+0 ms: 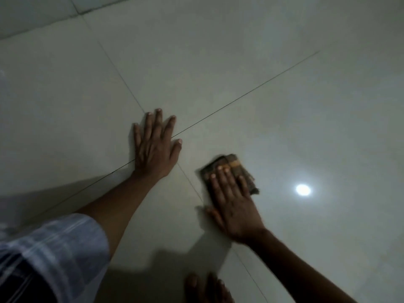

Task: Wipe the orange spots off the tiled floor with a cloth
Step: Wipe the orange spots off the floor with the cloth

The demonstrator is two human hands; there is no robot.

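Observation:
My right hand lies flat with straight fingers on a folded brown cloth that shows an orange smear near its top edge. The cloth presses against the pale tiled floor just right of a grout line, and it looks blurred. My left hand rests palm down with fingers spread on the floor, over the crossing of two grout lines, a hand's width to the left of the cloth. No orange spots show on the bare tiles around the cloth.
A bright round light reflection sits on the glossy tile right of the cloth. Bare toes show at the bottom edge. A raised step edge runs across the top left corner.

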